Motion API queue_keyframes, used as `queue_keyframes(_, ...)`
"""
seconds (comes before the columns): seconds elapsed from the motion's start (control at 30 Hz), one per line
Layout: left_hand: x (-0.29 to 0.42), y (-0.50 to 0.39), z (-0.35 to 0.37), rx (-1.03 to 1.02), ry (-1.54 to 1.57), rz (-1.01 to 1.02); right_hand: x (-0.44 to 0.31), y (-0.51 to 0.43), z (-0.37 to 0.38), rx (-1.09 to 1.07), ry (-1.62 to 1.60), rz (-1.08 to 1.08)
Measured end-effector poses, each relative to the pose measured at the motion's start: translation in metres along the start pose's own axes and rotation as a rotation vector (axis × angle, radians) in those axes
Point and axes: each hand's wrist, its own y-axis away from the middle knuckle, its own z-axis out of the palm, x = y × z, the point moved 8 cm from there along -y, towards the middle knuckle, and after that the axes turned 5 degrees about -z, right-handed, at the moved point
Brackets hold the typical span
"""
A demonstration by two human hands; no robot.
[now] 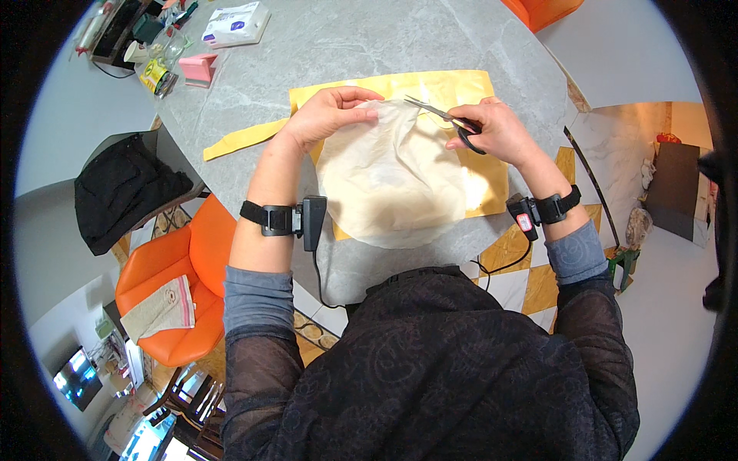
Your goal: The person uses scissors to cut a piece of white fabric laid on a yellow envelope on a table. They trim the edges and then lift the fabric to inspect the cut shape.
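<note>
A cream-coloured piece of thin fabric (392, 178), rounded at its lower edge, lies wrinkled in front of me. My left hand (334, 112) pinches its top edge between thumb and fingers. In my right hand (490, 127) is a pair of scissors (441, 113) with black handles. The blades point left and meet the top right edge of the fabric; whether they cut into it I cannot tell. Beneath the fabric is a yellow sheet (484, 173), partly covered by it. A narrow yellow strip (245, 141) sticks out to the left.
The grey stone-look table (403, 34) carries a tissue pack (236, 24), a pink stand (197, 70), a yellow packet (154, 76) and a paper cup (136, 52) at the far left. An orange chair (167, 259) with a towel (164, 308) stands left. Cables hang from both wrist devices.
</note>
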Motion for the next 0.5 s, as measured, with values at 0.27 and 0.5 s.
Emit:
queue_keyframes(0.27, 0.003, -0.005, 0.006, 0.013, -0.142, -0.003, 0.009, 0.005, 0.0, -0.011, -0.046, 0.031)
queue_keyframes(0.5, -0.01, 0.008, -0.028, 0.086, -0.042, -0.153, 0.011, 0.006, 0.002, -0.036, -0.002, 0.053)
